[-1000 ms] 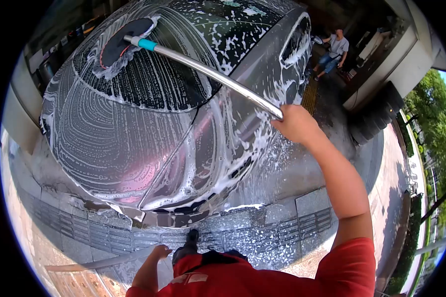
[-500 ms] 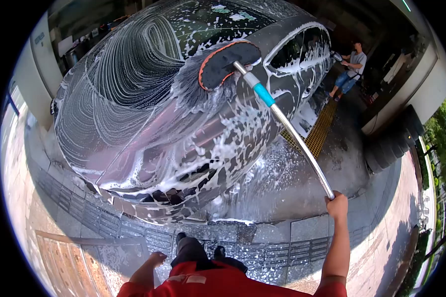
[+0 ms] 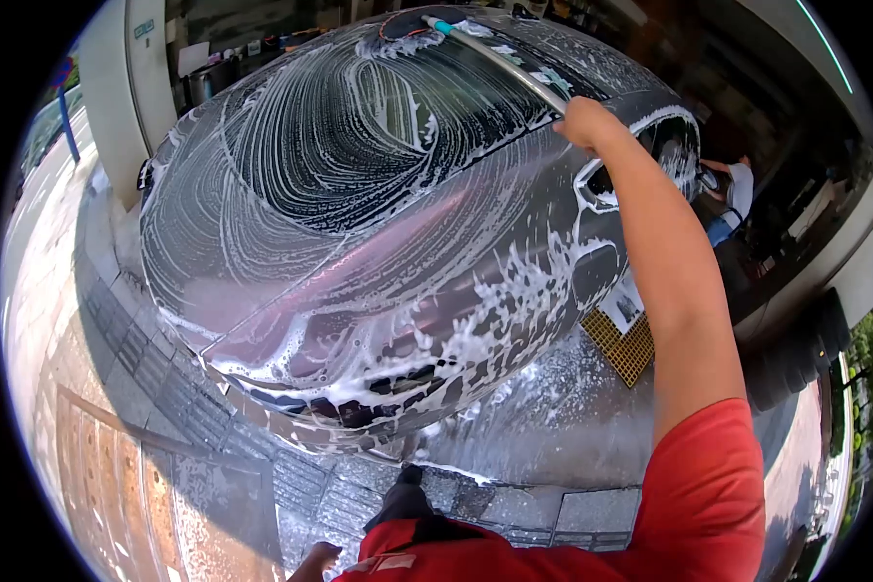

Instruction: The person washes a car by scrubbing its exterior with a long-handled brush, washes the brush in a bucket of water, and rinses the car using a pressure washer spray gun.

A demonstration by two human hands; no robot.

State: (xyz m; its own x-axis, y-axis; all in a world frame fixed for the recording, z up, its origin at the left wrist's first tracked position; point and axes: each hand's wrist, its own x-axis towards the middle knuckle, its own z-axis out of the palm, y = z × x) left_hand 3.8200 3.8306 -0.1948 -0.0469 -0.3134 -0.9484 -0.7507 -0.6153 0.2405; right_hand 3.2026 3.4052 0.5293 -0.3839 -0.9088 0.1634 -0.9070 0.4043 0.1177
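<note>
My right hand (image 3: 588, 124) is wrapped around the silver pole of a long-handled wash brush (image 3: 504, 63), with the arm stretched forward over the car's near side. The brush's dark head (image 3: 409, 21), edged in orange, lies at the far top of the windshield by the roof. A teal collar marks the pole near the head. Beneath it is a dark car (image 3: 436, 238) streaked with white suds, its curved strokes covering the hood and glass. Low at the bottom edge, my left hand (image 3: 322, 556) hangs beside my body, holding nothing, fingers loosely apart.
A person (image 3: 732, 199) in a light shirt stands at the car's far side. A yellow floor grate (image 3: 623, 347) lies beside the car, and stacked tires (image 3: 795, 354) stand at right. Wet foam covers the floor. A pillar (image 3: 126, 97) rises at left.
My right hand has moved forward and up, carrying the brush from the hood's side to the top of the windshield. My body has leaned closer to the car. The other person has bent forward.
</note>
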